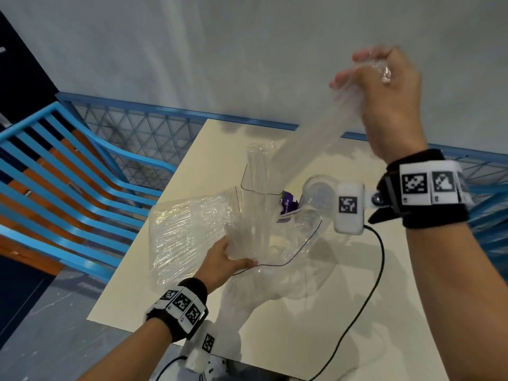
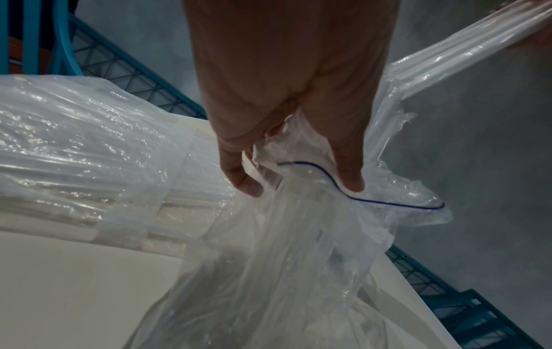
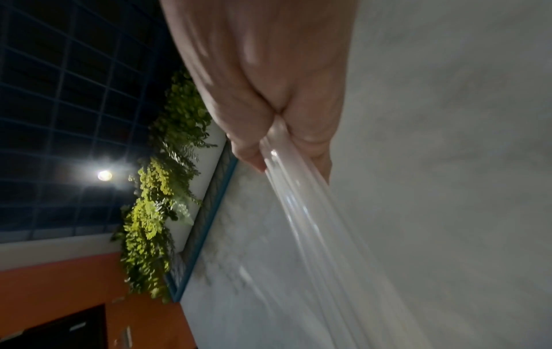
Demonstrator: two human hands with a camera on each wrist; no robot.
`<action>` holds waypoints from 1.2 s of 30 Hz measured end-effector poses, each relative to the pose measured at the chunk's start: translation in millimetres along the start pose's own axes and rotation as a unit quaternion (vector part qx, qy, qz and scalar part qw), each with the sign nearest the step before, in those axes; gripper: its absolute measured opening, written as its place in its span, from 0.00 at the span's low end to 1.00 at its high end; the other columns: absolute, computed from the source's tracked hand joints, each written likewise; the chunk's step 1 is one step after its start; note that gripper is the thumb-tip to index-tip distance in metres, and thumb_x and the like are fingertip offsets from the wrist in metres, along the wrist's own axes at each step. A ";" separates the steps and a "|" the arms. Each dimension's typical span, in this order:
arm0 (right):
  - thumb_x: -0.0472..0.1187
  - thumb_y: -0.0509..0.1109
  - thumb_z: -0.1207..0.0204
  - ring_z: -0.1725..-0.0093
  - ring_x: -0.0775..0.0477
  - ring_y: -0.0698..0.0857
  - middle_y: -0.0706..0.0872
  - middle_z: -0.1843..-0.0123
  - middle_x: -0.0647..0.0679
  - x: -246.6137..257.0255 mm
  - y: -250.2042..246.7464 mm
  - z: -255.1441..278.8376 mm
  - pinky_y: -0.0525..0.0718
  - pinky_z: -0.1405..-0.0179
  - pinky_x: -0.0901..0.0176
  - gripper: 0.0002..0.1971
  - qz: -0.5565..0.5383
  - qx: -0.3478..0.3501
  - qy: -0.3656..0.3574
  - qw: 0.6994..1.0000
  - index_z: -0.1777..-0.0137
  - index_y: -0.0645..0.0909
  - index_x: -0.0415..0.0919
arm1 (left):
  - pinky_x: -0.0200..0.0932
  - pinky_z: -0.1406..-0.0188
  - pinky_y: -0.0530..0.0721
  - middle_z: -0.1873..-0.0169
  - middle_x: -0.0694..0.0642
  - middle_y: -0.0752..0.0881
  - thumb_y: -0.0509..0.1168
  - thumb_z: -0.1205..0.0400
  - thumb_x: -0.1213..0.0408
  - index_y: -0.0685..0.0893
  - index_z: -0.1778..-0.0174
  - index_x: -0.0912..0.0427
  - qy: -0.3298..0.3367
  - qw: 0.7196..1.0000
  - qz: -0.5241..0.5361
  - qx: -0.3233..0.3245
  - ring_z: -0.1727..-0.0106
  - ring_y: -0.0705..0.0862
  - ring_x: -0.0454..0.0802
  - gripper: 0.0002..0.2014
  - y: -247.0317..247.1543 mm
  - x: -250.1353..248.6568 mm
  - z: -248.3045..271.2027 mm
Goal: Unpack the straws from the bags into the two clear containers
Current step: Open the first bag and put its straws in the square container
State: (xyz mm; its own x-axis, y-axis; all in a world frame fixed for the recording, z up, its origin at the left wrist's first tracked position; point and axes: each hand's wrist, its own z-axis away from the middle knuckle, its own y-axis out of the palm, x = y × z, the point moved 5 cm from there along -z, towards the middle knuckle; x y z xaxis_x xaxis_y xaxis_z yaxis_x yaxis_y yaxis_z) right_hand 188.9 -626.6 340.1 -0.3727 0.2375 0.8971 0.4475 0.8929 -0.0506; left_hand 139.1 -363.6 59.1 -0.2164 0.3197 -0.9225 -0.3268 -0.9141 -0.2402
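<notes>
I'm gripping a bundle of clear straws [image 1: 310, 136] in my right hand [image 1: 384, 86], fingers curled tight round the top end, fist raised high above the table w/ the wrist bent and the back of the hand toward me. The bundle is slanting down and left from the fist toward the containers. In the right wrist view my fingers [image 3: 248, 153] are closing round the glossy tubes, which are streaking away blurred.

My left hand [image 1: 225, 259] is reaching low over the near part of the table [image 1: 275, 312], thumb and fingers pinching the mouth of a thin, crinkly zip bag [image 2: 283, 271]; its blue zip line is curving just past my fingertips [image 2: 349, 184]. The film is soft, wrinkled, see-thru, sagging onto the cream tabletop.

Left of that hand, a second bag [image 1: 187, 226] is lying packed w/ straws, ridged and shiny.

Just beyond, a tall square clear container [image 1: 258, 182] is standing upright w/ a few straws inside. To its right a round clear container [image 1: 319, 193] is sitting partly behind my wrist camera; a purple bit of packaging [image 1: 287, 204] is lying between the two.

A black cable [image 1: 365, 292] is looping across the table's right side. Beyond the far edge: blue mesh railing [image 1: 143, 125], blue slatted chair [image 1: 68, 166] at left, grey wall.
</notes>
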 end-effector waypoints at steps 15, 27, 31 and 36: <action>0.37 0.68 0.23 0.46 0.54 0.79 0.83 0.40 0.44 -119.0 98.1 20.4 0.68 0.54 0.87 0.11 0.201 0.140 -0.001 0.970 0.42 0.84 0.44 | 0.46 0.36 0.82 0.43 0.49 0.89 0.83 0.34 0.61 0.82 0.34 0.54 -0.013 1.000 0.014 -0.010 0.40 0.87 0.47 0.32 -7.3 7.8 1.0; 0.40 0.60 0.15 0.19 0.42 0.67 0.72 0.20 0.42 -133.8 130.3 4.4 0.61 0.19 0.46 0.22 0.341 0.294 -0.063 0.891 0.21 0.69 0.42 | 0.47 0.36 0.83 0.42 0.48 0.89 0.83 0.34 0.61 0.81 0.33 0.54 -0.023 0.999 0.021 -0.011 0.40 0.86 0.47 0.32 -14.3 6.9 -4.3; 0.52 0.64 0.18 0.15 0.44 0.56 0.61 0.15 0.46 -149.1 159.0 27.5 0.49 0.19 0.35 0.28 0.431 0.422 -0.108 0.790 0.19 0.64 0.52 | 0.46 0.36 0.82 0.42 0.47 0.88 0.83 0.34 0.60 0.81 0.33 0.53 -0.026 0.999 0.023 -0.009 0.39 0.86 0.47 0.32 -15.0 7.5 -4.9; 0.36 0.68 0.20 0.38 0.39 0.80 0.85 0.41 0.40 -159.2 160.7 21.7 0.73 0.37 0.52 0.07 0.429 0.392 -0.118 0.805 0.47 0.85 0.35 | 0.45 0.36 0.83 0.43 0.45 0.88 0.83 0.33 0.62 0.81 0.37 0.47 -0.025 0.999 0.029 -0.005 0.41 0.86 0.44 0.30 -16.1 3.7 -5.5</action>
State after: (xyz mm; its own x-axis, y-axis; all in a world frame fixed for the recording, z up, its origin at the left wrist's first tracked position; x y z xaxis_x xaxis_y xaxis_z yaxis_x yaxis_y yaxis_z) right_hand 302.5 -512.6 179.6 -0.3857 0.8792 0.2797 0.0058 0.3055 -0.9522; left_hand 148.6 -349.1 57.9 -0.2809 0.2786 -0.9184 -0.3034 -0.9337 -0.1904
